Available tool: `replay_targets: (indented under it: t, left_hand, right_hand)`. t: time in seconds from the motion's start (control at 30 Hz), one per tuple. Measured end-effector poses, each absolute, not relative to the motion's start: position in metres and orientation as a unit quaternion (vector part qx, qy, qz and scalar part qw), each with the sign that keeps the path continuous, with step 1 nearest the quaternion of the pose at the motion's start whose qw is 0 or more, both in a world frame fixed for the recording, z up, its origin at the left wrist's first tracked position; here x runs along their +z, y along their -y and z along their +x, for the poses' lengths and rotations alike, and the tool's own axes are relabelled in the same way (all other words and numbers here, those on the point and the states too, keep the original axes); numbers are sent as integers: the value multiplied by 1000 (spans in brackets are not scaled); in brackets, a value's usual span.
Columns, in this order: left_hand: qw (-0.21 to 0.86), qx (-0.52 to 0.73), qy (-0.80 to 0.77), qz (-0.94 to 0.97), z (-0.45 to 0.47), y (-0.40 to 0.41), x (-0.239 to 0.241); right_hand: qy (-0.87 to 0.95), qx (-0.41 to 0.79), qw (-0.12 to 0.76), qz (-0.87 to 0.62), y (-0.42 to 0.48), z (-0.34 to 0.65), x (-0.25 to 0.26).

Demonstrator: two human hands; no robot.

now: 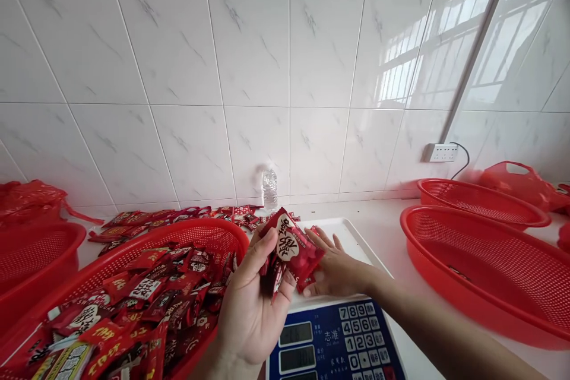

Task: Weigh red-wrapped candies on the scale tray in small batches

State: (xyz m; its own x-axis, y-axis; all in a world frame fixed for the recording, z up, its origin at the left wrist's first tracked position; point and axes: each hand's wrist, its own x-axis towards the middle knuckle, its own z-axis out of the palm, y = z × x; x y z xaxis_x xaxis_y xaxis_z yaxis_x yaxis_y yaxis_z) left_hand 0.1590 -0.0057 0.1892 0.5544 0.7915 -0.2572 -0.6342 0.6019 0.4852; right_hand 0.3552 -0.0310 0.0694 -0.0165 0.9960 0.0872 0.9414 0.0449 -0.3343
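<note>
My left hand [247, 312] is closed around a few small red snack packets [294, 246] with cream lettering, held up over the near left part of the scale. Behind them, my right hand [338, 270] reaches over the white weighing tray [351, 234] with its fingers stretched apart. Some red wrapper shows by its fingertips, but the held packets partly hide what it touches. The blue keypad panel [333, 338] of the scale lies below both hands. At my left, a red perforated basket [222, 228] is full of similar packets [146, 291].
More packets [151, 219] lie along the tiled wall, near a clear plastic bottle [269, 188]. Red baskets [481, 303] stand at the right, and another basket [40, 261] at the far left. A power strip [440, 152] is on the wall.
</note>
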Motion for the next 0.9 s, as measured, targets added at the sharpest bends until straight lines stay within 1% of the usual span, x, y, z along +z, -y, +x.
replay_targets:
  t: [0.2,0.43,0.67,0.77,0.9]
  left_hand:
    - [870,412,-207,174,156,4,187]
    - [873,413,-185,181,159,2,182]
    - [871,414,-189,184,157,5,182]
    - [870,415,-182,193,156,6,183]
    - [868,418,-189,192,155,6,183]
  right_hand:
    - [733,47,152,-661,1,356,72]
    - [720,-45,161,-674,7,350,69]
    - [704,-85,148,-690,6,358,70]
    - [691,-103,166,-696,10,367,72]
    - [645,-145,219,-717,28,390,78]
